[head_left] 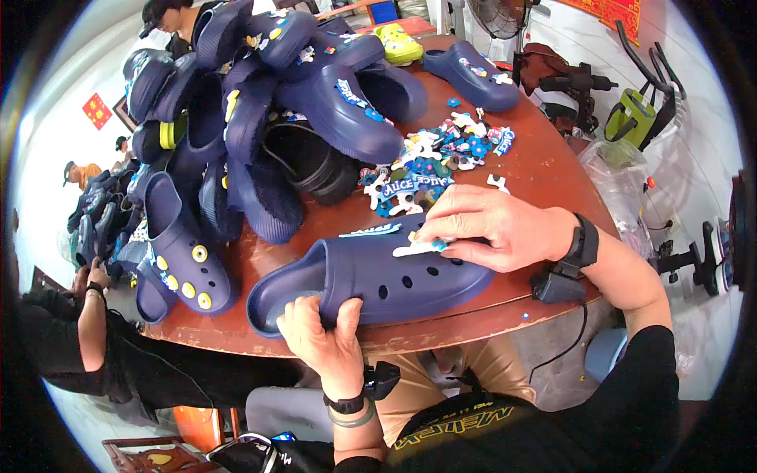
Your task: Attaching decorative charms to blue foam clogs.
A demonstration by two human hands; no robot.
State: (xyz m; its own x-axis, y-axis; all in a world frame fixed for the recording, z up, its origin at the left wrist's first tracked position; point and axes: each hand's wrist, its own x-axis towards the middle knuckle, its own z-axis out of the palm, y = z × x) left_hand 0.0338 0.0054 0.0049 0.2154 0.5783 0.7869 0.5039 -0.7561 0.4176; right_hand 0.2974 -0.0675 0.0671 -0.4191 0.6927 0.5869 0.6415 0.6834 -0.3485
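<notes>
A navy blue clog (359,272) lies along the table's near edge, its toe to the right and its opening to the left. My left hand (325,339) grips the near rim of its opening, with the thumb on the outside. Above the toe, my right hand (501,230) pinches a small white and blue shoe charm (414,249) against the holes of the upper. Several bare holes show on the clog's near side. A blue and white lettered charm (371,230) shows on its far side. Just beyond my right hand spreads a pile of mixed charms (441,154).
A tall heap of navy clogs (236,118) fills the left of the reddish-brown table (556,173). A lime clog (398,45) and another navy clog (473,76) stand at the far edge. Another person's hand (95,276) is at the left. A fan (497,16) stands behind.
</notes>
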